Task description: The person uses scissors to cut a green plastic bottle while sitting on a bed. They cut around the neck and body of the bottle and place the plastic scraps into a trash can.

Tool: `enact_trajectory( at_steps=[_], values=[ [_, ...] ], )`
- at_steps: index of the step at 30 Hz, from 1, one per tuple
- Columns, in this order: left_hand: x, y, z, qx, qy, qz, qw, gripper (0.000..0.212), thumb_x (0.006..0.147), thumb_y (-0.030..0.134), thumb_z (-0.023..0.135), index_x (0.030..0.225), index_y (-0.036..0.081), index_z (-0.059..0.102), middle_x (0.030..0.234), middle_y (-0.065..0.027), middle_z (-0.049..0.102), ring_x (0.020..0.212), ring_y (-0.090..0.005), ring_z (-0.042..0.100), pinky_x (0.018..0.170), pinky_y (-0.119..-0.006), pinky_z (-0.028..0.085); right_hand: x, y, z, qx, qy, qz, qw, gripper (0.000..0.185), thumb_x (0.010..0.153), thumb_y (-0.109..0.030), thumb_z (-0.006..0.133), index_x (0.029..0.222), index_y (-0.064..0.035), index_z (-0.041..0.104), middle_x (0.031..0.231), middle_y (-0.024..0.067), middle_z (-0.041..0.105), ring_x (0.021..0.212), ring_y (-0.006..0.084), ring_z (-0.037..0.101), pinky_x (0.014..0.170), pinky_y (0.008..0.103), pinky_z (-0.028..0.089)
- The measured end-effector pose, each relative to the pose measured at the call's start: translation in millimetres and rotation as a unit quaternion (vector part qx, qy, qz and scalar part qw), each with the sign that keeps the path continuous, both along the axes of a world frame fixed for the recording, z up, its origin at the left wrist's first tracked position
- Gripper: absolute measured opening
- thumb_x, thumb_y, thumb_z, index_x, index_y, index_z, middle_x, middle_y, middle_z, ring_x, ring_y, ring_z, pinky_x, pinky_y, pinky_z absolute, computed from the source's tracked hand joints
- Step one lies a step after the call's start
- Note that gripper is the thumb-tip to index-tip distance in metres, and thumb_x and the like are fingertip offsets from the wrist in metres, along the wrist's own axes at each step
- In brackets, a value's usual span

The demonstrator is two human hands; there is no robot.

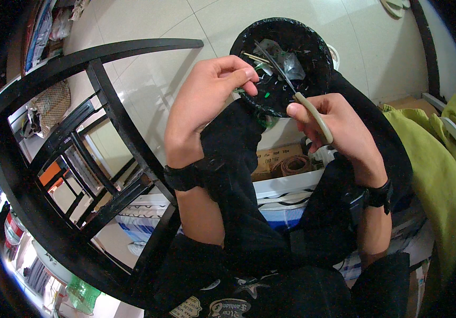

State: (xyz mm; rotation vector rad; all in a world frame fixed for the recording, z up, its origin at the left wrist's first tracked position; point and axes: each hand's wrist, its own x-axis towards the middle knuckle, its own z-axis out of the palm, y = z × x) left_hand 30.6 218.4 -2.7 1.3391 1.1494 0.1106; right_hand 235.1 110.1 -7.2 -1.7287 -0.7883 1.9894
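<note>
In my right hand (333, 123) I hold a pair of scissors (313, 115) by its beige handles. The slim metal blades point up and left over a round bin (315, 51) lined with a black plastic bag. My left hand (220, 87) is at the bin's left rim, thumb and fingertips pinched together. Whether something small sits between those fingertips is hidden. Inside the bin lie crumpled clear plastic (293, 66), thin pale sticks (256, 58) and small green and white scraps.
A black-framed chair (116, 107) lies tipped over on the tiled floor (152, 79) at left. Below the bin, between my legs, is a cardboard box (279, 153) with a brown roll (295, 165). Yellow-green cloth (431, 159) hangs at right.
</note>
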Motion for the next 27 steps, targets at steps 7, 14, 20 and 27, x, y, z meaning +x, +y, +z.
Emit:
enact_trajectory(
  at_steps=[7, 14, 20, 27],
  values=[
    [0.2, -1.5, 0.2, -0.001, -0.017, 0.013, 1.0, 0.017, 0.094, 0.02, 0.058, 0.093, 0.007, 0.069, 0.071, 0.0046, 0.063, 0.056, -0.0008, 0.036, 0.05, -0.019, 0.026, -4.8, 0.0, -1.8, -0.005, 0.028, 0.022, 0.999, 0.066, 0.081, -0.062, 0.067, 0.066, 0.0019, 0.062, 0.057, 0.0023, 0.055, 0.05, 0.0106, 0.056, 0.044, 0.0249, 0.045],
    [1.2, -1.4, -6.5, 0.001, 0.01, -0.016, 1.0, 0.019, 0.094, 0.02, 0.057, 0.092, 0.006, 0.07, 0.07, 0.0049, 0.062, 0.057, -0.0007, 0.038, 0.051, -0.018, 0.027, -2.6, 0.5, -2.0, -0.007, 0.014, 0.03, 0.999, 0.061, 0.083, -0.055, 0.069, 0.064, 0.0025, 0.062, 0.054, 0.0026, 0.054, 0.044, 0.0102, 0.053, 0.041, 0.0248, 0.043],
    [3.6, -1.7, -0.1, 0.006, 0.019, 0.004, 1.0, 0.02, 0.093, 0.02, 0.058, 0.091, 0.005, 0.071, 0.068, 0.0043, 0.062, 0.059, -0.001, 0.041, 0.052, -0.019, 0.027, -3.9, -1.5, -2.1, 0.008, 0.027, 0.016, 0.999, 0.063, 0.083, -0.057, 0.068, 0.064, 0.0033, 0.062, 0.054, 0.0027, 0.053, 0.045, 0.0099, 0.053, 0.042, 0.0245, 0.042],
    [7.6, -3.8, -0.9, 0.002, 0.015, -0.01, 1.0, 0.02, 0.093, 0.02, 0.058, 0.092, 0.004, 0.07, 0.069, 0.0036, 0.062, 0.06, -0.003, 0.044, 0.054, -0.019, 0.031, -6.0, 0.6, -0.6, 0.004, 0.009, 0.025, 1.0, 0.065, 0.082, -0.059, 0.067, 0.064, 0.0036, 0.062, 0.054, 0.0027, 0.053, 0.047, 0.0091, 0.052, 0.045, 0.0234, 0.042]
  ],
)
